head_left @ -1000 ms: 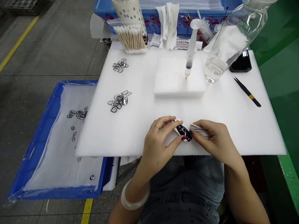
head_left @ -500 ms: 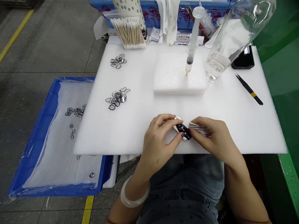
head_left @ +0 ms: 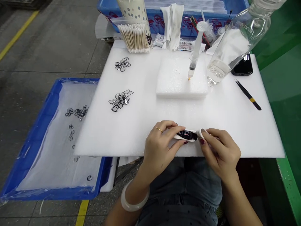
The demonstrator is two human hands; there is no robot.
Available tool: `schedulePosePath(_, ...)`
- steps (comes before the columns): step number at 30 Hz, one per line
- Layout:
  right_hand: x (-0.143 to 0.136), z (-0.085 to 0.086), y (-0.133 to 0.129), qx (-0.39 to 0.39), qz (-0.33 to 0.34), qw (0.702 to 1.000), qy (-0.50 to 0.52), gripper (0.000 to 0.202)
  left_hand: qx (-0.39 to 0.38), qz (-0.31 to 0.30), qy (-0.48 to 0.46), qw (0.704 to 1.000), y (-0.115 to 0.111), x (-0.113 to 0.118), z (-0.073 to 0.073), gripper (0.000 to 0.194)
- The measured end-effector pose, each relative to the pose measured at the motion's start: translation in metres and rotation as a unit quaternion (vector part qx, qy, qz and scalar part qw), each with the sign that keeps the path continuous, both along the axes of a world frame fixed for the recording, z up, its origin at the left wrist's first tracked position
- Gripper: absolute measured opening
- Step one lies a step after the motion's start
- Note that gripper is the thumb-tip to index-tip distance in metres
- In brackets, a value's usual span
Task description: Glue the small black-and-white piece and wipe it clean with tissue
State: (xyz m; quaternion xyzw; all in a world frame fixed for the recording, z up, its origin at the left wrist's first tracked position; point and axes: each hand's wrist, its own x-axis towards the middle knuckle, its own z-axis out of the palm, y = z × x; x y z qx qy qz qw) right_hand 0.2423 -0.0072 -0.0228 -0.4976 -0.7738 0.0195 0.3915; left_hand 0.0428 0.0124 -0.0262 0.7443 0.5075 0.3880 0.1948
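Head view: left hand (head_left: pixel 162 147) pinches small black-and-white part (head_left: pixel 186 135) at near edge of white foam sheet (head_left: pixel 145 125). Right hand (head_left: pixel 219 150) pinches folded white cloth (head_left: pixel 201 133) against part's right end (likely wiping, mid-step by look of it). Loose black rings (head_left: pixel 120 101) in two heaps on foam, more in blue tray (head_left: pixel 47 110) at left; no finished pile visible. Open foam both sides of hands; syringe (head_left: pixel 195 58), bottle (head_left: pixel 231 40), tweezers (head_left: pixel 248 94) well apart, farther back.
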Motion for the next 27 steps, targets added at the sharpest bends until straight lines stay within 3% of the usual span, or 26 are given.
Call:
schedulePosePath(7,-0.004,0.002,-0.003,-0.014,0.012,0.997,-0.068,0.027,0.004,0.009,0.004,1.0,-0.001,0.002,0.001,0.024)
schedulePosePath(10,-0.007,0.006,-0.003,-0.015,0.034,0.996,-0.087,0.023,-0.009,-0.015,-0.001,1.0,0.001,-0.002,0.003,0.024)
schedulePosePath(15,0.005,0.027,0.005,-0.094,0.158,0.982,-0.052,0.021,-0.038,-0.073,-0.014,0.996,0.003,-0.009,0.006,0.029)
schedulePosePath(17,0.015,0.04,0.014,-0.091,0.13,0.984,-0.077,0.025,-0.033,-0.07,-0.015,0.997,0.003,-0.01,0.006,0.028)
schedulePosePath(20,0.023,0.054,0.026,-0.014,-0.02,0.985,-0.172,0.032,-0.026,-0.052,-0.011,0.998,0.002,-0.008,0.004,0.026)
schedulePosePath(21,0.022,0.056,0.028,0.002,-0.041,0.982,-0.186,0.032,-0.025,-0.047,-0.006,0.999,0.001,-0.007,0.003,0.025)
schedulePosePath(27,-0.001,0.032,0.016,-0.035,0.029,0.987,-0.154,0.026,-0.024,-0.033,0.008,0.999,0.002,-0.004,0.004,0.025)
